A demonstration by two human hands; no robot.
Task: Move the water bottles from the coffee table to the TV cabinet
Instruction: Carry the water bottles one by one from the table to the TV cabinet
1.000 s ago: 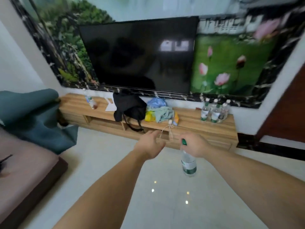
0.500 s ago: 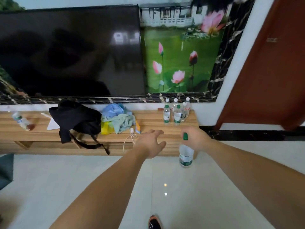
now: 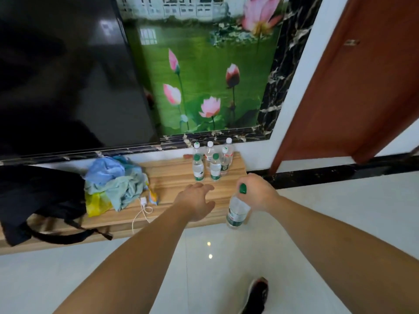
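right hand (image 3: 257, 192) pinching the water bottle (image 3: 238, 210) by its neck so it hangs below the fist, left hand (image 3: 196, 200) loose and empty alongside; looks full, heavy, slick plastic — grip mid-body instead

Head camera, one wide view, tipped forward and down.
We're right up close to the TV cabinet (image 3: 176, 177) crossing mid-frame; left hand (image 3: 197, 201) and right hand (image 3: 256, 191), gripping a water bottle (image 3: 237, 211), sit centre, television (image 3: 68, 75) fills top left, floor (image 3: 68, 279) runs underneath.
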